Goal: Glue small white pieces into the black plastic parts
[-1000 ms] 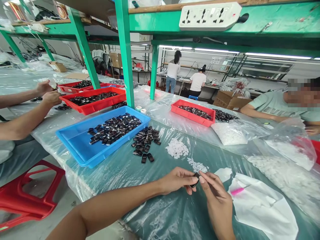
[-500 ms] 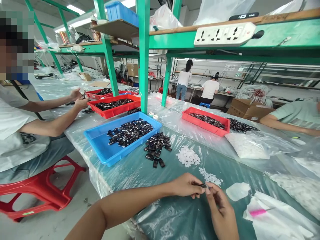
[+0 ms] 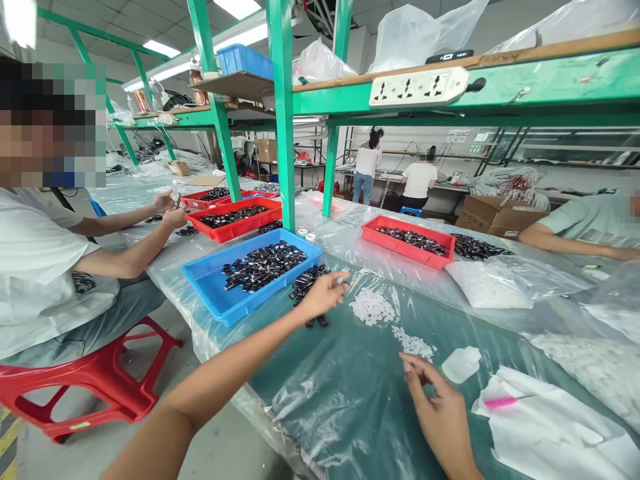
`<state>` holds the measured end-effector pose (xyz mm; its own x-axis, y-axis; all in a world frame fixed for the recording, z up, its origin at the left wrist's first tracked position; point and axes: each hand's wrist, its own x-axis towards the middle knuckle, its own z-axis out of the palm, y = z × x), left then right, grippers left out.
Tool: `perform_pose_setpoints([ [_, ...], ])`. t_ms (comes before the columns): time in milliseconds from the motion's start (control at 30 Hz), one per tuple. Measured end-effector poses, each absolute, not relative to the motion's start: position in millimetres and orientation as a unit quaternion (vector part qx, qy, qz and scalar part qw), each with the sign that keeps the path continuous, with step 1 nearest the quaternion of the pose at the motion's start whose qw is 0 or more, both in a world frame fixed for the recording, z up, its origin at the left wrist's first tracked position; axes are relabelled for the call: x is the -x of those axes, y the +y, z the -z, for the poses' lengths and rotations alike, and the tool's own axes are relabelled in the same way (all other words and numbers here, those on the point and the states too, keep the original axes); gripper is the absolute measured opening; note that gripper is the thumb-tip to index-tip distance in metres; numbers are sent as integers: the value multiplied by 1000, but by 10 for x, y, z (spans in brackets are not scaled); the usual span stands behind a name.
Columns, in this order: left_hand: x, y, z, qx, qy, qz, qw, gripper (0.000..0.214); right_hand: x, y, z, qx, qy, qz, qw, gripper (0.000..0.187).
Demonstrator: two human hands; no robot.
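Left hand [image 3: 325,295] partly hides black pieces [image 3: 301,288] — blue tray [image 3: 206,281] just beside.

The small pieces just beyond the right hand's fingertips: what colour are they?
The small pieces are white, seen best in the head view.

I can't read any lettering from here: the sticker [image 3: 80,425] low on the red stool's [image 3: 117,390] edge and the label [image 3: 511,233] on the carton's [image 3: 483,215] side are too small.
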<state>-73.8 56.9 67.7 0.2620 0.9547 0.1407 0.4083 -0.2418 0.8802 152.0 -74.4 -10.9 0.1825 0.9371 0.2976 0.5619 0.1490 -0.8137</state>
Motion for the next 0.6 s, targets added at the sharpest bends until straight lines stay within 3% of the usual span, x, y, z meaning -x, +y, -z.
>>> perform_pose_setpoints([
  [133, 1256, 803, -934, -660, 576, -408, 258, 47, -1502, -767, 120, 592, -654, -171, 439, 31],
  [267, 1733, 647, -1004, -611, 662, -413, 133, 75, -1495, -793, 105, 575, -680, -149, 430, 31],
  [333, 1921, 327, -893, -615, 712, -338, -11, 78, -1492, -801, 101, 565, -693, -139, 425, 30],
  [433, 2127, -330, -544, -704, 636, -299, -97, 61, -1476, -808, 102, 547, -716, -128, 415, 31],
  [600, 2195, -1057, 188, -870, 442, -195, -99, 46, -1411, -848, 71, 515, -756, -110, 389, 31],
])
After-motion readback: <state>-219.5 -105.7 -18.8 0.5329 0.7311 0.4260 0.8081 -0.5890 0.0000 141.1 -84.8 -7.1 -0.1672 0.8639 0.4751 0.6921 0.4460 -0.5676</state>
